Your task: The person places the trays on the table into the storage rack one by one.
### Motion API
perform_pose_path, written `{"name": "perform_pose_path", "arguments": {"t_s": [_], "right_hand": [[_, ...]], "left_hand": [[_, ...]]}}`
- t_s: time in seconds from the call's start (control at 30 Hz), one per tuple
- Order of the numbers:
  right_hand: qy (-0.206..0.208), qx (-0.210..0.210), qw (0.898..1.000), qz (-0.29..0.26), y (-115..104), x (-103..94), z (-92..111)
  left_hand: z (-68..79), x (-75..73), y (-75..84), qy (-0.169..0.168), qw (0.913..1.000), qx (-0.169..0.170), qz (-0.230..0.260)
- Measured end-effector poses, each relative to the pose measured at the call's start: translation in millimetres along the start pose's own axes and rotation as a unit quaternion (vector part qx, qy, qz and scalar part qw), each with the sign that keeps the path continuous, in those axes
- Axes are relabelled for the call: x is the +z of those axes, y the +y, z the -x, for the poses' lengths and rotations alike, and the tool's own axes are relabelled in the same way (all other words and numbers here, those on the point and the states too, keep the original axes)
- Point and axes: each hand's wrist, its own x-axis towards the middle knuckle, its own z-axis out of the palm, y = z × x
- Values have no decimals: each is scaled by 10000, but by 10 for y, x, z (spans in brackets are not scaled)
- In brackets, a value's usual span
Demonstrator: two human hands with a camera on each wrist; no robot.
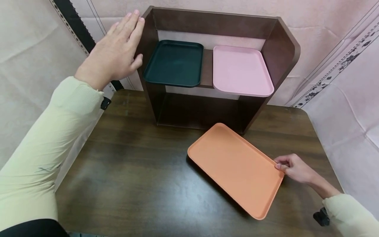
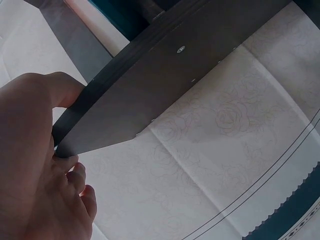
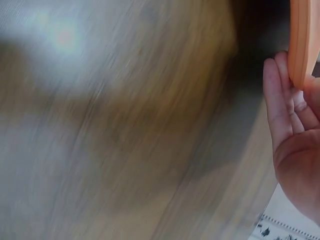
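Observation:
A rectangular orange tray (image 1: 237, 171) slants over the tabletop in front of the brown shelf, casting a shadow along its lower edge. At its right corner, my right hand (image 1: 294, 168) pinches the rim between thumb and fingers; the right wrist view shows some other fingers extended beside the tray's edge. My left hand (image 1: 113, 51) touches the upper left side of the shelf unit (image 1: 216, 21), fingers straight. In the left wrist view, the thumb (image 2: 65, 90) lies over the side panel's edge and the other fingers show on its outer side.
On the shelf's middle board a dark green tray (image 1: 177, 62) lies left of a pink tray (image 1: 241, 70), both jutting past its front. The lower compartment opens toward me. Pale patterned cloth (image 1: 325, 19) hangs behind the brown wooden table (image 1: 133, 184).

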Motion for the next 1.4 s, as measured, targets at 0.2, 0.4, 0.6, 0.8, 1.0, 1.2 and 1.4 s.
{"name": "perform_pose_path", "arguments": {"t_s": [0.2,0.4,0.6,0.8,1.0,1.2,1.4], "right_hand": [[111,196,9995,-226,-214,77,-50],[300,334,9981,-422,-485,179,-92],[495,518,9955,-625,-768,316,-164],[557,725,9930,-744,-1011,430,-249],[618,866,9901,-917,-1192,545,-337],[572,886,9812,-1616,-1331,671,-417],[619,1042,9680,-2197,-1433,794,-537]], "left_hand": [[-8,-11,2,3,10000,-10,-4],[-5,-13,2,-30,10000,-24,5],[4,-16,5,-64,10000,-69,-33],[3,-13,13,-59,9999,-91,-77],[0,-13,17,-10,10000,-41,-75],[0,-19,14,-1,10000,-71,-43],[8,-16,5,24,10000,-37,76]]}}
